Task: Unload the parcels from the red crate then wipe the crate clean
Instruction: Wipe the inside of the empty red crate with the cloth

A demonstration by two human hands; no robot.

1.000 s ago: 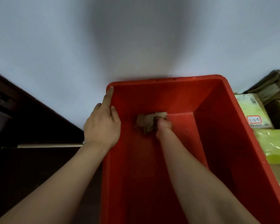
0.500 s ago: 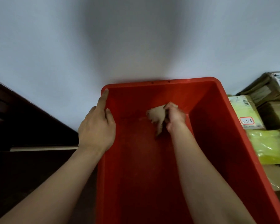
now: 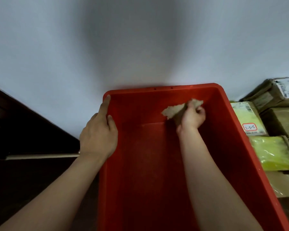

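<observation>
Emptied red crate [image 3: 148, 172] sits against a pale wall [image 3: 140, 39], parcels [image 3: 250, 120] just beside it on the right. Left hand [image 3: 98, 135] grips the left rim, thumb inside; right hand [image 3: 192, 117] fingers clench a beige cloth [image 3: 173, 110] at the far inner side. Advice: brace firmly, overlap strokes into corners

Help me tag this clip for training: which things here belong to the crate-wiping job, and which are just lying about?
Part of the job: red crate; rag, gripped by the right hand; left hand, gripping the crate's left rim; parcels to the crate's right.
Just lying about: dark furniture at left; pale wall behind.
</observation>
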